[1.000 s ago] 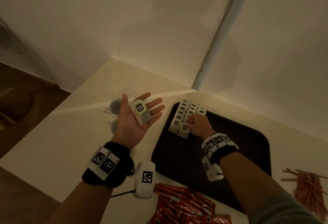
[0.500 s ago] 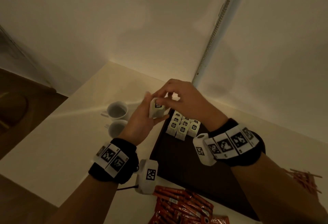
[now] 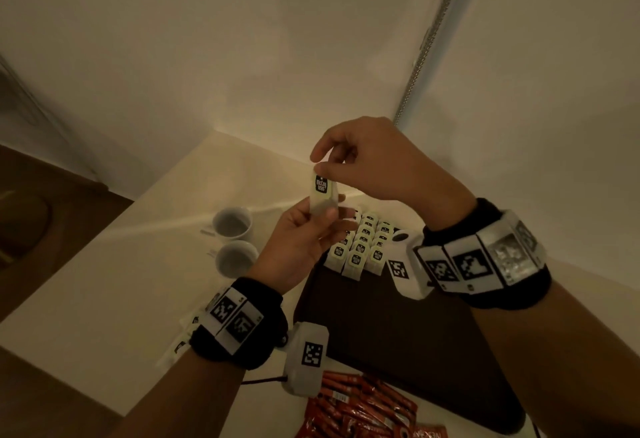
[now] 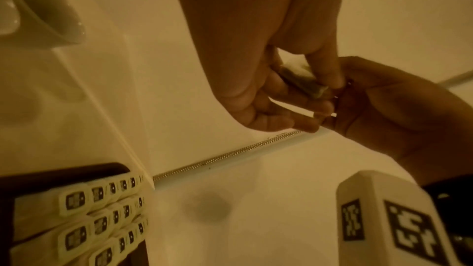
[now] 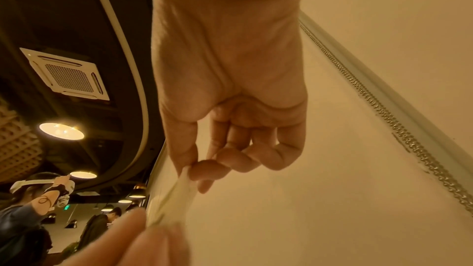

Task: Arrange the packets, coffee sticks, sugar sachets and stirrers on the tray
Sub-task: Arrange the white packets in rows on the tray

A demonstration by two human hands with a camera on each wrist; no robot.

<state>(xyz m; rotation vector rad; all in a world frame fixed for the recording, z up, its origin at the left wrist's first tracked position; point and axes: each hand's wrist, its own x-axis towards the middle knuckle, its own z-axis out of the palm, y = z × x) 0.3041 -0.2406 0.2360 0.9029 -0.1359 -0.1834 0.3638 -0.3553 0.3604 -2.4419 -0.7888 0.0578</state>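
Two white round cups (image 3: 232, 223) sit left of the hands. The left hand (image 3: 304, 243) holds the bottom of a small white paper tea packet with a black label (image 3: 322, 195), thumb curled on it. The right hand (image 3: 374, 160) pinches its top edge from above. Below the grip, rows of matching white packets (image 3: 363, 247) lie on the dark brown flat tray (image 3: 398, 333).

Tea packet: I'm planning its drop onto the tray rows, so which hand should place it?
Right hand, probably: it pinches the tea packet by its top and is nearer the rows.
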